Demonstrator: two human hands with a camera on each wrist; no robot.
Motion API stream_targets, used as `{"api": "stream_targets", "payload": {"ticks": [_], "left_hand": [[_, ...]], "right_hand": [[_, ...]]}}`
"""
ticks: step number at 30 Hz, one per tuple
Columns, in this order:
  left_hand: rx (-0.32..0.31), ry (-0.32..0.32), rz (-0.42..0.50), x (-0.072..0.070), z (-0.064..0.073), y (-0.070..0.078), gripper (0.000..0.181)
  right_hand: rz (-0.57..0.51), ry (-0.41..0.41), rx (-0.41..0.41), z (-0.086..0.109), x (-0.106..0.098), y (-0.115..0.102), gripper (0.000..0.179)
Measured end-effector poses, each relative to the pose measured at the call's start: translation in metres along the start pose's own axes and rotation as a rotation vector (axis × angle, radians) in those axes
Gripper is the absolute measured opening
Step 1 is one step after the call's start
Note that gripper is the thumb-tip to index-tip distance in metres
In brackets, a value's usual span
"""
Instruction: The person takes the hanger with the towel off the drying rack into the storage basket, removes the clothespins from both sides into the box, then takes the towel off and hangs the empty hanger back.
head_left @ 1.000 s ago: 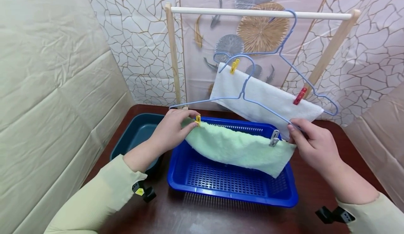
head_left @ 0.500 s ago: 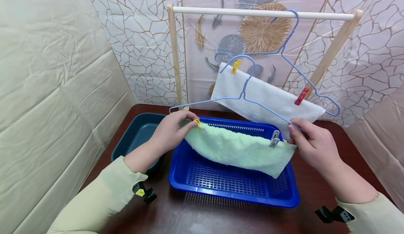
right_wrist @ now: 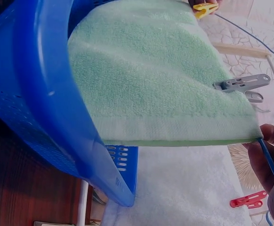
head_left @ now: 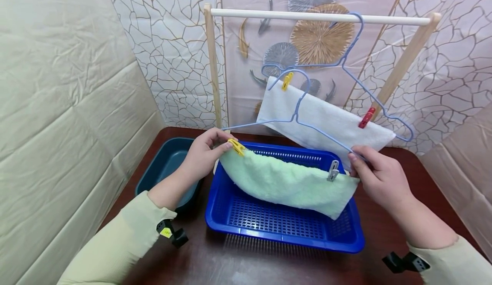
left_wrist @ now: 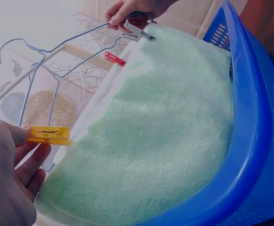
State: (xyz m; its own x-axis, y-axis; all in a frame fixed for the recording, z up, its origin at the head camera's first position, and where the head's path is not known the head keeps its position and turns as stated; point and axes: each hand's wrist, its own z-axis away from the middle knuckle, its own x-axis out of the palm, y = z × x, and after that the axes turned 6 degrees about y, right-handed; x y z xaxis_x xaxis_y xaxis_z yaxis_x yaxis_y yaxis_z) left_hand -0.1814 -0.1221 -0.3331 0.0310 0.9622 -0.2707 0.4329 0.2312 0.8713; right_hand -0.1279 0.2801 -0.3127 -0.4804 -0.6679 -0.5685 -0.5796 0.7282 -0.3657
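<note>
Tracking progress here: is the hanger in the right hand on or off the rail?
Off: in the head view, the hanger's hook shows below the rail, not over it.

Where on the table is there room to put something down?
On the table, in front of the blue basket, between the sleeves. Also a patch between basket and right forearm. Crowded: over the basket, with front hanger, green towel, left hand, right hand; and left, by the tray.
</note>
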Motion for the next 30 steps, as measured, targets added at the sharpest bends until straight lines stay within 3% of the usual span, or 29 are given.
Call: {"api": "stream_targets", "payload": {"ticks": [6, 17, 25, 30], "left_hand": [[-0.047, 0.005, 0.045, -0.007, 0.000, -0.002, 0.024], [-0.131, 0.035, -0.017, -0.027, 0.007, 0.001, 0.040], [-0.106, 0.028, -0.058, -0.044, 0.010, -0.003, 0.038], [-0.062, 0.002, -0.187, -0.054, 0.011, -0.005, 0.038]], "right_hand": [[0.003, 0.001, 0.005, 0.000, 0.001, 0.000, 0.012], [0.007, 0.001, 0.025, 0.003, 0.001, 0.002, 0.010], [0.007, 0.004, 0.034, 0.004, 0.003, 0.003, 0.009], [0.000, 0.011, 0.036, 0.004, 0.003, 0.005, 0.009]]}}
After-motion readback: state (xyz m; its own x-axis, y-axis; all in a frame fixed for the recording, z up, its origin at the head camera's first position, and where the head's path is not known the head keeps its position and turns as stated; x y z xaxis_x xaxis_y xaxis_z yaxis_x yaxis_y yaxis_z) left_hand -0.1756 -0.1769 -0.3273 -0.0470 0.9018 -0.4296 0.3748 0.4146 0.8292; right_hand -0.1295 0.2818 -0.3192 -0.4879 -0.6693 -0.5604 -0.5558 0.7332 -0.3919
